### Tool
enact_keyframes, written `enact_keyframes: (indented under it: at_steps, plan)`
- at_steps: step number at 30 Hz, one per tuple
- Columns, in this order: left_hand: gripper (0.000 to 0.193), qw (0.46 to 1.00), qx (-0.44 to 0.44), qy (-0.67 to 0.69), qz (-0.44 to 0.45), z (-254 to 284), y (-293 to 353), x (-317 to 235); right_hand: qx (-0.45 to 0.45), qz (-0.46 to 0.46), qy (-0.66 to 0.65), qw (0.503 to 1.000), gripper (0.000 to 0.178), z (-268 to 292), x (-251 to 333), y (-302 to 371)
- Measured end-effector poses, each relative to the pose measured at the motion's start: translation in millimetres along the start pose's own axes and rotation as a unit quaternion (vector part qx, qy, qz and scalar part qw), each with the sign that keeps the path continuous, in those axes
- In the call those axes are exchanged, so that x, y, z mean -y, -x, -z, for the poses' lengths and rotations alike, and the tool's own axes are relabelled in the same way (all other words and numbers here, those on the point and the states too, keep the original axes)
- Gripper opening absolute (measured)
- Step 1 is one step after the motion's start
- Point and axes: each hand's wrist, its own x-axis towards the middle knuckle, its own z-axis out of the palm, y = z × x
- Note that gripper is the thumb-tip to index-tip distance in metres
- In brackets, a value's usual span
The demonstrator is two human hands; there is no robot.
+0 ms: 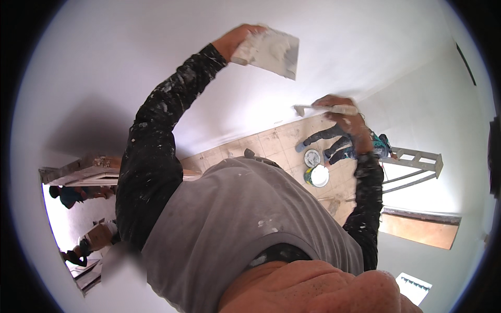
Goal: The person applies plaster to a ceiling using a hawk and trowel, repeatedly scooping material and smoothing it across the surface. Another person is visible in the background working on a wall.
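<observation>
A: Left hand (237,40)?
B: Fingers clamp 1 plaster-coated hawk (274,52), which extends beyond the fingertips

A: Right hand (344,117)?
B: Fingers wrap 1 trowel (318,109), blade protruding past them

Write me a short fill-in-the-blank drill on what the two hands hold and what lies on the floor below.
1. The left hand holds a flat plaster-coated board up against the white ____.
2. The right hand holds a ____ smeared with white plaster.
3. On the tiled floor below stand two round ____.
4. Both sleeves are black and spattered with ____ specks.

Missing words: wall; trowel; buckets; white
</observation>
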Motion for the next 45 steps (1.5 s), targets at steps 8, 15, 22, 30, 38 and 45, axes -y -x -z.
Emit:
enact_keyframes:
  at_steps: [8, 15, 22, 30, 38, 45]
  plan:
    - [0.045, 0.892, -0.086, -0.371, -0.243, 20, -1, 39, -0.266, -0.037, -0.683, 0.679, 0.031, -130, -123, 47]
    - [0.051, 0.979, 0.025, 0.187, -0.08, -37, -35, 66, -0.31, 0.248, -0.581, 0.71, 0.041, 2, -77, 121]
    - [0.049, 0.928, 0.152, 0.336, 0.047, -32, -44, 58, -0.616, 0.409, -0.128, 0.661, 0.031, 76, 111, 151]
    - [0.051, 0.919, 0.239, 0.307, 0.061, -51, -59, 43, -0.711, 0.28, 0.606, 0.221, 0.016, 92, 309, 205]
    - [0.056, 0.944, 0.213, 0.249, 0.029, -45, -67, 48, -0.672, 0.249, 0.694, 0.065, 0.011, 93, 391, 231]
    - [0.055, 0.949, 0.198, 0.244, 0.029, -40, -52, 29, -0.756, 0.335, 0.561, 0.053, 0.03, 189, 455, 231]
